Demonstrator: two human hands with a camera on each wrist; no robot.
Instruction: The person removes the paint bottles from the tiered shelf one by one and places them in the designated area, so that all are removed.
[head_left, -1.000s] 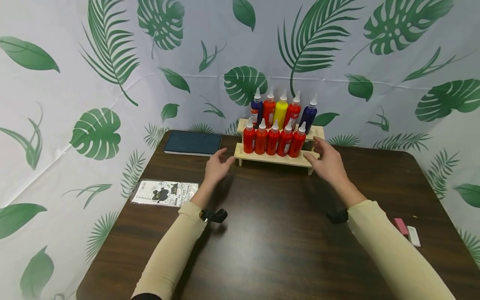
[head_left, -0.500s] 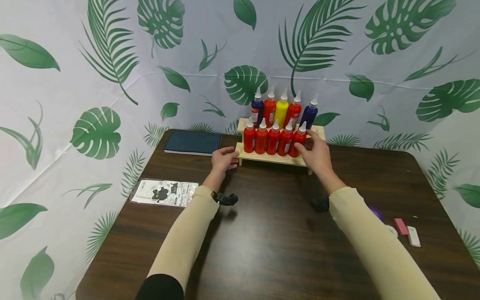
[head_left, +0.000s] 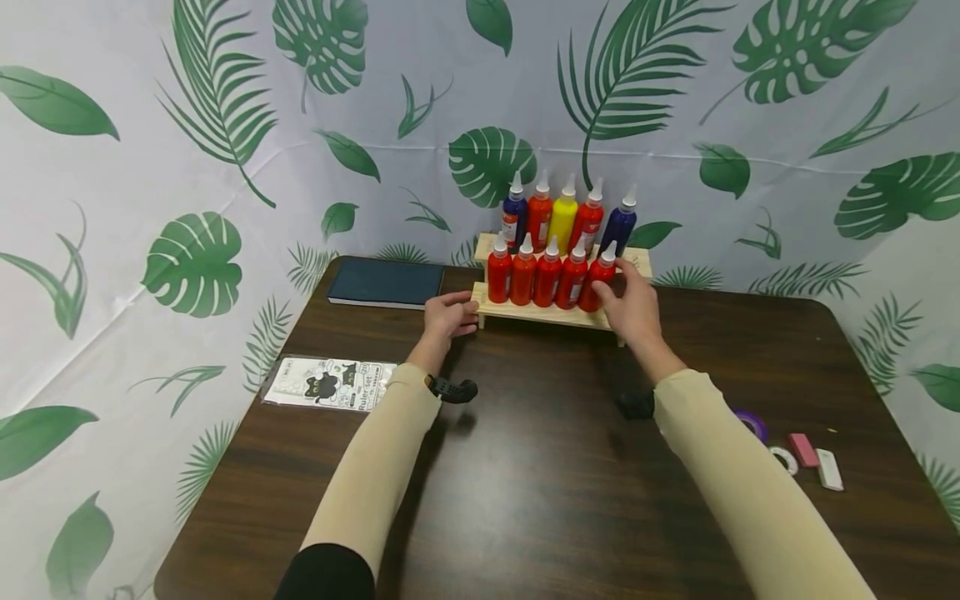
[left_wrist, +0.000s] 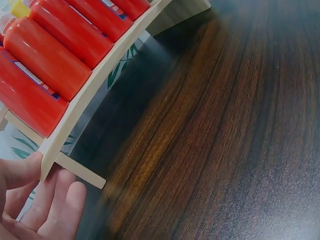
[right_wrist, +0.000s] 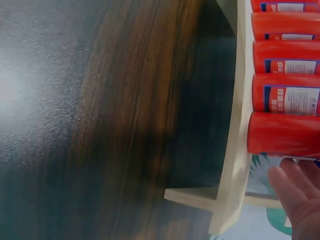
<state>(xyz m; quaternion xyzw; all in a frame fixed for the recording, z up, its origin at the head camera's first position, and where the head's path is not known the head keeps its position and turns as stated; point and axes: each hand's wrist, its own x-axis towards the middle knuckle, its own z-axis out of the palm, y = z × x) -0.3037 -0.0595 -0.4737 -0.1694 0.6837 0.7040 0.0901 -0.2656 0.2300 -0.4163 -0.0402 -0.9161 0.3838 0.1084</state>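
A two-tier wooden rack [head_left: 517,311] stands at the back of the table, with red squeeze bottles [head_left: 523,279] in a row on its lower step. My left hand [head_left: 447,318] holds the rack's left end; in the left wrist view its thumb [left_wrist: 22,170] lies on the step's end and the fingers curl underneath. At the right end of the row, my right hand [head_left: 633,312] grips the last red squeeze bottle [right_wrist: 282,134], fingers at its side and thumb in front. Behind, the upper step carries blue bottles [head_left: 620,227], red ones and a yellow bottle [head_left: 562,221].
A dark blue notebook [head_left: 386,282] lies left of the rack. Nearer, a packaged ruler set [head_left: 322,384] lies flat. On the right are a purple ring [head_left: 752,425], a white ring [head_left: 784,459], a pink block [head_left: 803,450] and a white block [head_left: 829,469]. A leaf-print cloth [head_left: 420,75] hangs behind.
My left hand has moved right onto the rack's end. My right hand has moved left from beside the rack onto the last red squeeze bottle, which has shifted slightly right.
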